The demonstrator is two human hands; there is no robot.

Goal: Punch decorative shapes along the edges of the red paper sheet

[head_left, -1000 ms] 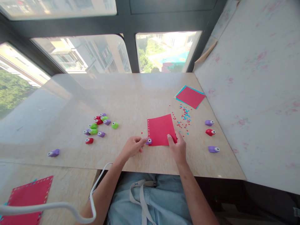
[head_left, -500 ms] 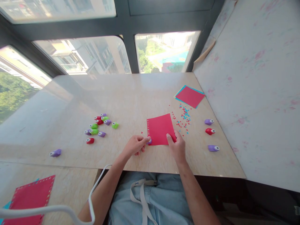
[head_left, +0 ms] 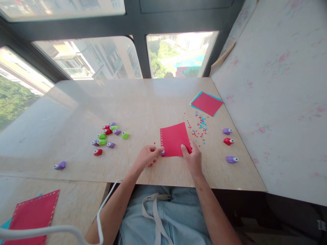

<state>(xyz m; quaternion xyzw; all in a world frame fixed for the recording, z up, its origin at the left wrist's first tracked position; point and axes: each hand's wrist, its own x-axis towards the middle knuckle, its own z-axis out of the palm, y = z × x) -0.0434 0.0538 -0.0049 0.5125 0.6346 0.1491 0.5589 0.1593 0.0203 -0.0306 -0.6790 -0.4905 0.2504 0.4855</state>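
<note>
A red paper square (head_left: pixel 174 139) lies flat on the beige table (head_left: pixel 143 105) in front of me, with a row of small punched holes along its left edge. My left hand (head_left: pixel 147 156) is closed on a small purple paper punch (head_left: pixel 162 152) at the sheet's lower left corner. My right hand (head_left: pixel 192 158) pinches the sheet's lower right edge, thumb on top, holding it down.
A cluster of green, red and purple punches (head_left: pixel 108 136) lies left of centre, with a lone purple punch (head_left: pixel 60 165) farther left. Three punches (head_left: pixel 228 141) sit at the right near scattered confetti (head_left: pixel 199 127). A red-on-blue paper stack (head_left: pixel 206 103) lies far right. A punched red sheet (head_left: pixel 32 214) is lower left.
My left thumb has come down over the purple punch, which is more covered now. The right hand stays on the sheet.
</note>
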